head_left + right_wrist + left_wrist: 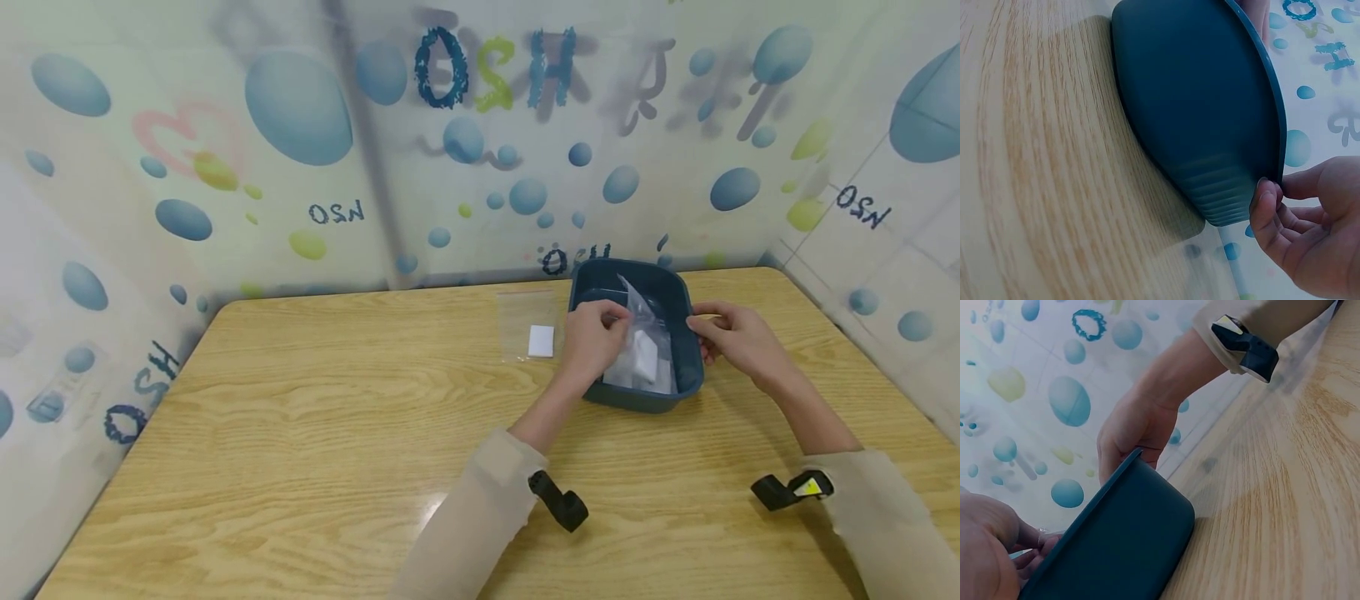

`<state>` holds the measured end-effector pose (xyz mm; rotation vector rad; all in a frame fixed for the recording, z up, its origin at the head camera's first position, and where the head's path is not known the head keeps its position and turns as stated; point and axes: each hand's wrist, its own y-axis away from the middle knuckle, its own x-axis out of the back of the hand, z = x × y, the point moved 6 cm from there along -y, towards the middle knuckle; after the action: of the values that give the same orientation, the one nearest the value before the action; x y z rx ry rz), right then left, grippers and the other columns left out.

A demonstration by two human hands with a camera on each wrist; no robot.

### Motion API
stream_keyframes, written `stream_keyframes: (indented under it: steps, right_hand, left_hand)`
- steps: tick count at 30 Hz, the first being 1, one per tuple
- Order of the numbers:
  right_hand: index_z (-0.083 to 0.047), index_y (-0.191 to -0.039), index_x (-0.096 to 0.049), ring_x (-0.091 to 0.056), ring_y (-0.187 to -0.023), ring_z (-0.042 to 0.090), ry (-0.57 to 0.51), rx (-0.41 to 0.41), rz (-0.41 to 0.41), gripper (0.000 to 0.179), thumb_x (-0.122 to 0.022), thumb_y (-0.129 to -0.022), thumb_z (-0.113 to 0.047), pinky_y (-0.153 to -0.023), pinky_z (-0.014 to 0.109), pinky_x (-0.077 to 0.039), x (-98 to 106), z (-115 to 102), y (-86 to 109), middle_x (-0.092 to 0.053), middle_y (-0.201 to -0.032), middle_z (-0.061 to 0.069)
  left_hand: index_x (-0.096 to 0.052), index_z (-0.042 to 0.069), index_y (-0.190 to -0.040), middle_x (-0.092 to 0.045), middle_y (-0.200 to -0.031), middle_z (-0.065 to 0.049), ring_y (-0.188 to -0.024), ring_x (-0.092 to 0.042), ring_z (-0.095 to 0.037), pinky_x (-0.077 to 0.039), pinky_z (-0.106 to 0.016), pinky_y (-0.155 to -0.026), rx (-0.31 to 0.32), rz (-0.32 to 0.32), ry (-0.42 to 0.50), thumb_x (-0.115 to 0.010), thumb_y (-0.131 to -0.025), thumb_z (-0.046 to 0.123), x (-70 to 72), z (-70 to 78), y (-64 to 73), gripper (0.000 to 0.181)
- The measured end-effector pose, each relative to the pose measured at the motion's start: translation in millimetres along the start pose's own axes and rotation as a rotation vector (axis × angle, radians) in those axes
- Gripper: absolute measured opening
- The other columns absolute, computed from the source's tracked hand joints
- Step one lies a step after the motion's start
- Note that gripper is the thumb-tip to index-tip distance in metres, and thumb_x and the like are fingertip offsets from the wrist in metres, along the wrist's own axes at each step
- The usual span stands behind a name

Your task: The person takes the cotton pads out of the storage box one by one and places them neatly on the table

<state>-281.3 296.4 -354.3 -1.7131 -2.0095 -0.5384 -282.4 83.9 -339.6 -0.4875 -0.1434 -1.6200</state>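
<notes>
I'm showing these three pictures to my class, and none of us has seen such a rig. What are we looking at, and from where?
No machine here: a person works with bare hands. The wide picture comes from a head-worn camera, looking down; the other two come from cameras on the left and right wrists. On the wooden table stands a dark blue plastic bin. Beside it lies a clear plastic bag with a small white rectangle. The right hand pinches the bin's rim; the left hand appears to pinch another clear bag inside.

The left grip [988, 547] sits partly behind the blue bin [1122, 531], the right grip [1136, 430] at its far end.
</notes>
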Motion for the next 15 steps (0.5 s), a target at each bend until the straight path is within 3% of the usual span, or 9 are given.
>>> stream_keyframes:
  steps: [9, 15]
  right_hand:
    - [0.017, -0.142, -0.038, -0.059, -0.065, 0.012, -0.004, -0.003, 0.001, 0.054, -0.05, -0.108, -0.023, -0.061, 0.03, -0.055, -1, 0, 0.0, -0.064, -0.08, 0.005]
    - [0.017, -0.142, -0.038, -0.059, -0.065, 0.012, -0.001, -0.002, 0.003, 0.054, -0.049, -0.108, -0.024, -0.061, 0.029, -0.055, 0, 0, 0.1, -0.064, -0.08, 0.006]
  left_hand:
    - [-0.079, 0.009, -0.096, -0.068, -0.081, 0.005, -0.068, -0.056, -0.003, -0.046, -0.017, -0.059, 0.015, 0.021, 0.084, -0.069, -0.097, 0.011, 9.2, -0.4, 2.0, 0.01]
    - [-0.078, 0.005, -0.1, -0.068, -0.083, 0.001, -0.068, -0.057, -0.003, -0.048, -0.016, -0.06, -0.001, 0.005, 0.168, -0.068, -0.098, 0.009, 16.3, 1.5, 2.6, 0.01]
